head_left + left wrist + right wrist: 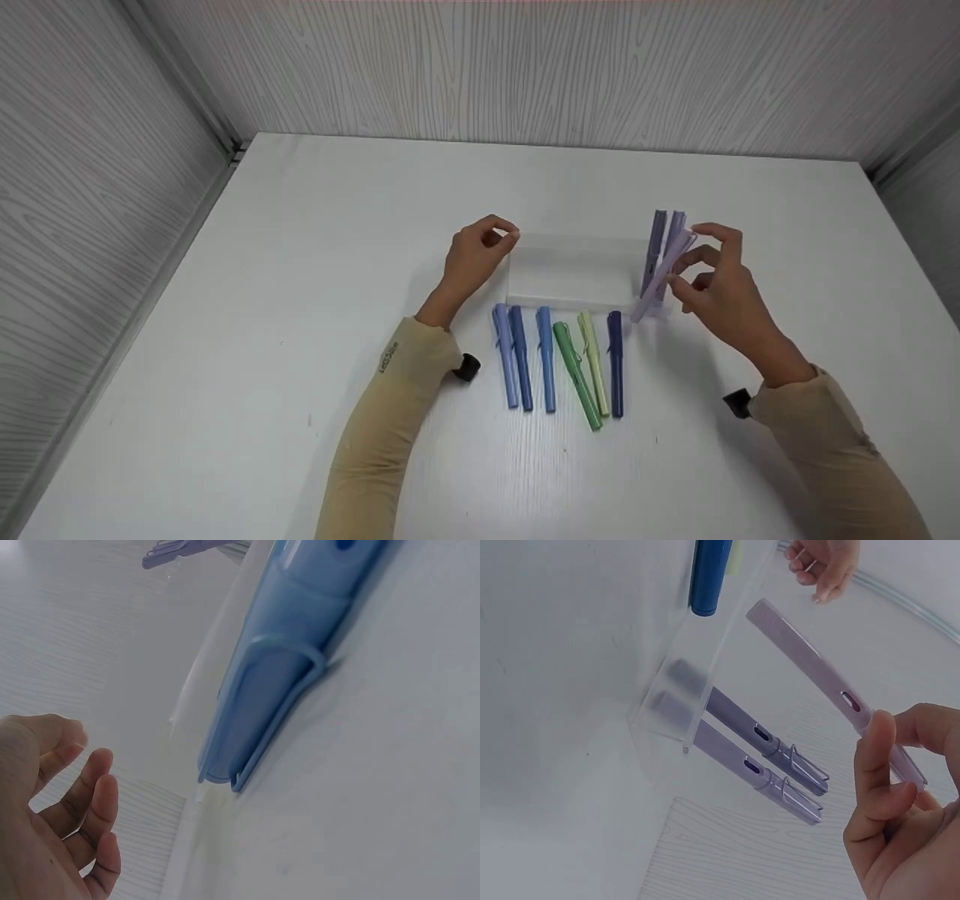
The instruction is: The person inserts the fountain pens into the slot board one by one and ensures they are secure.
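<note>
My right hand (724, 296) pinches a pale lilac pen (810, 656) between thumb and fingers near its clip end. The pen slants at the right end of a clear plastic box (574, 306). Two other purple pens stand tilted inside that end: a darker one (739, 720) and a lighter one (727, 754), their clip ends sticking out of the box. By the box's far left corner is my left hand (476, 255), fingers loosely bent. The left wrist view shows this hand (56, 817) with nothing between its fingers.
A row of pens lies in front of the box: a periwinkle pen (505, 356), two blue pens, a green pen (577, 375), a yellow-green pen (594, 364) and a dark navy pen (616, 364). Panels with wood-grain lines (480, 71) stand behind and beside the white table (225, 420).
</note>
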Demonstrator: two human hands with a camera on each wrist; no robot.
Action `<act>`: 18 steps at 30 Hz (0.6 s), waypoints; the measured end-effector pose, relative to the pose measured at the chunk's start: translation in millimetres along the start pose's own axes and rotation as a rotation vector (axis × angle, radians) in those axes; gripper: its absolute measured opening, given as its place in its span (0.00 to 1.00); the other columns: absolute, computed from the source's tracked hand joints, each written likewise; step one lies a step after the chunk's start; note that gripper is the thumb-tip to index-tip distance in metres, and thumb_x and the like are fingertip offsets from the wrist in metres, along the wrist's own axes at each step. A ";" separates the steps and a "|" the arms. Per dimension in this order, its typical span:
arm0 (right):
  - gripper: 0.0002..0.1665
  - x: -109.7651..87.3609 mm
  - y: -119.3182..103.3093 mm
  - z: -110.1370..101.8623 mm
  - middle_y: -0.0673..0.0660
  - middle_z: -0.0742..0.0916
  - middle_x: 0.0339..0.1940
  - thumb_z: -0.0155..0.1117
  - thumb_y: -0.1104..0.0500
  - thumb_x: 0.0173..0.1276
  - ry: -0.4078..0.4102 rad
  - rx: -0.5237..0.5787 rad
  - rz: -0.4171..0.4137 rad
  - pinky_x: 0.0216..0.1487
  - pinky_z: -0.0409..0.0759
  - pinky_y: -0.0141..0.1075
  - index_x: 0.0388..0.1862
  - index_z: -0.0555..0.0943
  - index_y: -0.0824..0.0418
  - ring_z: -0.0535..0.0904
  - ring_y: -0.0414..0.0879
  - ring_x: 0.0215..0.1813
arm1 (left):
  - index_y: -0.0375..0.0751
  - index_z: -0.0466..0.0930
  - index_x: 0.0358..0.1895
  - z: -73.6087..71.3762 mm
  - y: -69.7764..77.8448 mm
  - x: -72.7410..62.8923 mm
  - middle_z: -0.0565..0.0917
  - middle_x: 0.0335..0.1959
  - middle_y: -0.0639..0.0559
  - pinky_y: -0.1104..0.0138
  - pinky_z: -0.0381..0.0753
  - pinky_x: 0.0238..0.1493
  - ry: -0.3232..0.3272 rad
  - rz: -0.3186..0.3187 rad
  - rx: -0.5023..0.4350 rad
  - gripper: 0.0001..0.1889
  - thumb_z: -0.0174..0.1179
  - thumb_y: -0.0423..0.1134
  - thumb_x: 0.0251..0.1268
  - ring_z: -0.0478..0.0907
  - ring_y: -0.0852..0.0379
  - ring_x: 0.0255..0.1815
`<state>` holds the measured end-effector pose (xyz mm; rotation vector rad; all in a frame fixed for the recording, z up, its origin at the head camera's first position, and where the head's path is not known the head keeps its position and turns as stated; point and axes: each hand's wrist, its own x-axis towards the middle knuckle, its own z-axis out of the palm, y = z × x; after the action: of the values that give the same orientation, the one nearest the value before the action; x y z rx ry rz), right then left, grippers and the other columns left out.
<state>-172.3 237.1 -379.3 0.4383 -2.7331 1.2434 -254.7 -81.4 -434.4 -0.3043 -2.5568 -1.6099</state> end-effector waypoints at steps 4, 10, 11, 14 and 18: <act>0.40 2.3 -1.3 0.2 0.60 0.81 0.41 0.59 0.66 0.68 0.025 -0.056 -0.004 0.24 0.72 0.25 0.70 0.47 0.57 0.75 0.34 0.19 | 0.48 0.84 0.43 -0.1 0.0 0.7 0.78 0.25 0.55 0.69 0.63 0.29 0.004 -0.004 0.012 0.09 0.60 0.47 0.67 0.66 0.60 0.26; 0.39 4.9 -5.1 1.5 0.59 0.83 0.41 0.59 0.64 0.69 0.060 -0.146 -0.013 0.22 0.68 0.26 0.70 0.49 0.57 0.73 0.29 0.18 | 0.48 0.84 0.42 0.4 -0.9 1.9 0.77 0.23 0.56 0.70 0.63 0.28 0.005 0.000 0.015 0.09 0.60 0.47 0.67 0.66 0.61 0.25; 0.39 5.3 -5.6 1.8 0.59 0.83 0.41 0.59 0.64 0.69 0.069 -0.158 -0.020 0.22 0.67 0.26 0.70 0.49 0.57 0.72 0.29 0.19 | 0.48 0.84 0.42 0.5 -1.3 2.2 0.77 0.23 0.56 0.70 0.63 0.28 0.005 0.000 0.016 0.09 0.61 0.47 0.67 0.66 0.61 0.24; 0.38 6.4 -6.0 3.1 0.58 0.83 0.40 0.59 0.63 0.69 0.095 -0.182 -0.040 0.21 0.67 0.26 0.70 0.49 0.56 0.72 0.27 0.19 | 0.48 0.84 0.43 0.5 -1.7 2.5 0.77 0.23 0.56 0.70 0.63 0.27 0.003 0.002 0.019 0.10 0.60 0.47 0.67 0.66 0.61 0.24; 0.37 7.8 -5.0 5.3 0.57 0.83 0.40 0.59 0.64 0.69 0.122 -0.202 -0.066 0.20 0.66 0.26 0.69 0.50 0.55 0.71 0.25 0.19 | 0.48 0.84 0.43 0.7 -1.9 2.5 0.78 0.24 0.55 0.70 0.64 0.28 0.003 -0.004 0.020 0.10 0.60 0.47 0.67 0.67 0.61 0.25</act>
<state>-178.1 228.3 -377.5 0.4125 -2.6815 0.9335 -257.6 -81.3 -435.9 -0.2951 -2.5718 -1.5834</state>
